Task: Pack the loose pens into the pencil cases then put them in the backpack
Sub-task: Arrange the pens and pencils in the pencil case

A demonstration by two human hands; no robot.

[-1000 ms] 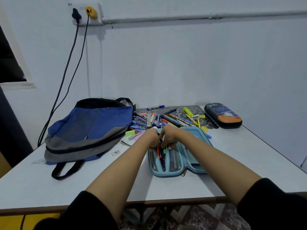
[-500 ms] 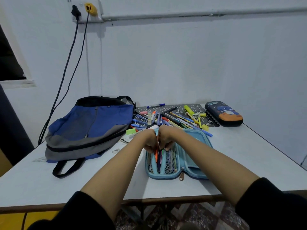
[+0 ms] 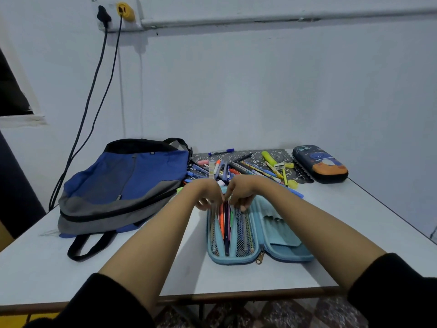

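A light-blue pencil case [image 3: 283,252] lies open on the white table [image 3: 354,221], with several pens [image 3: 224,223] standing in its left mesh half. Both my hands meet at the case's far end. My left hand [image 3: 208,192] is blurred, its fingers spread down against the case's left edge. My right hand [image 3: 243,190] curls its fingertips over the tops of the pens. Behind the hands, several loose pens [image 3: 236,166] and highlighters lie on a patterned mat [image 3: 257,155]. A blue and grey backpack [image 3: 123,183] lies flat to the left.
A dark pencil case [image 3: 319,164] with an orange picture lies zipped shut at the back right, by the table's right edge. Two cables [image 3: 94,91] hang from a wall socket behind the backpack. A wall runs along the table's back.
The fingers of my left hand have loosened and spread beside the pens. Both hands stay at the case's far end, and the pens sit a little deeper in the case.
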